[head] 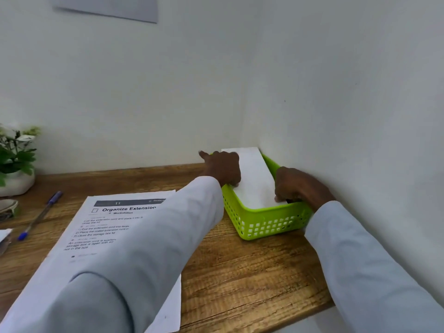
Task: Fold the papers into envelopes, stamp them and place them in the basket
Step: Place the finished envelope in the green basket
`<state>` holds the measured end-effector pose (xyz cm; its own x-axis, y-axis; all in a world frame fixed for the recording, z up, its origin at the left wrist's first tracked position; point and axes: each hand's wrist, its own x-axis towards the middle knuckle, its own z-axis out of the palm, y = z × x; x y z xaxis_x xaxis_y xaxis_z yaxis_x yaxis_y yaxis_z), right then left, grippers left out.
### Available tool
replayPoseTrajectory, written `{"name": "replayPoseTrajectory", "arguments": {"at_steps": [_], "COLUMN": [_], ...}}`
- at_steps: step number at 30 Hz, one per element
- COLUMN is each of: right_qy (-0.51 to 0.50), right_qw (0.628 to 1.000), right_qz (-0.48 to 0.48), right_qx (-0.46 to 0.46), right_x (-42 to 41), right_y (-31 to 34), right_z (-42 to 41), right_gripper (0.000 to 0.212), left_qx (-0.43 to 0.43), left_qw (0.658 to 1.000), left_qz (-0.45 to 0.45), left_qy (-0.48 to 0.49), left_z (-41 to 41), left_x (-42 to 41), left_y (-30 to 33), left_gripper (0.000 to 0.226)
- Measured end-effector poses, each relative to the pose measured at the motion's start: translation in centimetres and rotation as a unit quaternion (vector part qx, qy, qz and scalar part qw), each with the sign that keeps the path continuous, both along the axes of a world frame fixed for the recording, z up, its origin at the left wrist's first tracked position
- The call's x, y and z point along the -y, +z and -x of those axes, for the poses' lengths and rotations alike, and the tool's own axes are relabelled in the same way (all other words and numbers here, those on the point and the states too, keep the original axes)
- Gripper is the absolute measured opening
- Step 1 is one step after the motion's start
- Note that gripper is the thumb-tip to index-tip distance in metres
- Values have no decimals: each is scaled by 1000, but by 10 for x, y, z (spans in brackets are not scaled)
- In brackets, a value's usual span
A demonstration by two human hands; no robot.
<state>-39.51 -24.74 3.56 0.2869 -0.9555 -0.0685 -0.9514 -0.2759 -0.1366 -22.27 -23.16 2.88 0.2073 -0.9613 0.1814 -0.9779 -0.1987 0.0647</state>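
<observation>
Folded white envelope [252, 179] lying in green basket [266, 221], far end propped over the back rim in the wall corner. Left hand [222, 168] curled on its left edge, index finger sticking out; right hand [292, 185] pinching the near right corner. Likely light, thin, easily creased, slick: best held by the long edges, lowered flat. Wooden desk [240, 272] against white walls. Printed sheet [113, 224], blue pen [39, 216], potted plant [16, 162] to the left.
</observation>
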Motion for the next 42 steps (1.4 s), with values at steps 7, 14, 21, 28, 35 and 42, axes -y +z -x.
{"name": "replayPoseTrajectory", "arguments": {"at_steps": [7,14,21,28,35,42], "right_qy": [10,2,38,1,-25,-25], "right_qw": [1000,966,974,992,996,998], "right_qz": [-29,2,-14,-4,26,53], "right_qx": [-6,259,222,124,85,16], "right_x": [4,13,-7,-12,-7,-16], "right_y": [2,16,31,30,18,-3], "right_z": [-4,2,22,33,10,-6], "right_gripper": [30,11,19,17,23,29], "left_qx": [-74,-192,-194,-195,-172,-154], "left_qw": [994,974,972,966,968,974], "left_qz": [74,117,119,115,100,58], "left_qy": [-21,-22,-66,-127,-149,-156], "left_z": [-16,-25,-31,-17,-17,-21], "left_x": [11,14,14,5,5,3], "left_y": [-11,-5,-2,2,0,-3], "left_gripper": [61,65,53,53,40,34]}}
